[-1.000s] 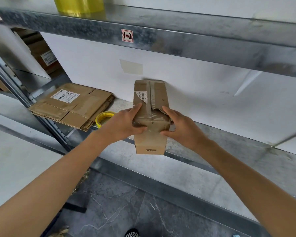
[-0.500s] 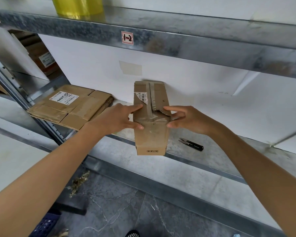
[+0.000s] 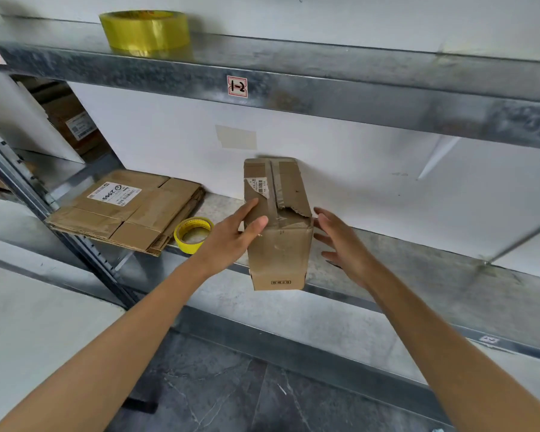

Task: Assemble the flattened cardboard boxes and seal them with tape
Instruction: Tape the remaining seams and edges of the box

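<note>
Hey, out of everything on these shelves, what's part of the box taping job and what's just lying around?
For the job: taped box, flattened cardboard stack, small yellow tape roll, big yellow tape roll.
Lying about: shelf label, carton in the far-left bay.

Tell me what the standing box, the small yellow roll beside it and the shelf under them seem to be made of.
Box: brown cardboard, matte, its top edge torn ragged; glossy clear tape runs along the seam. Small roll: likely plastic adhesive tape, yellow and slightly shiny. Shelf: apparently galvanized steel, grey and mottled with a dull sheen.
</note>
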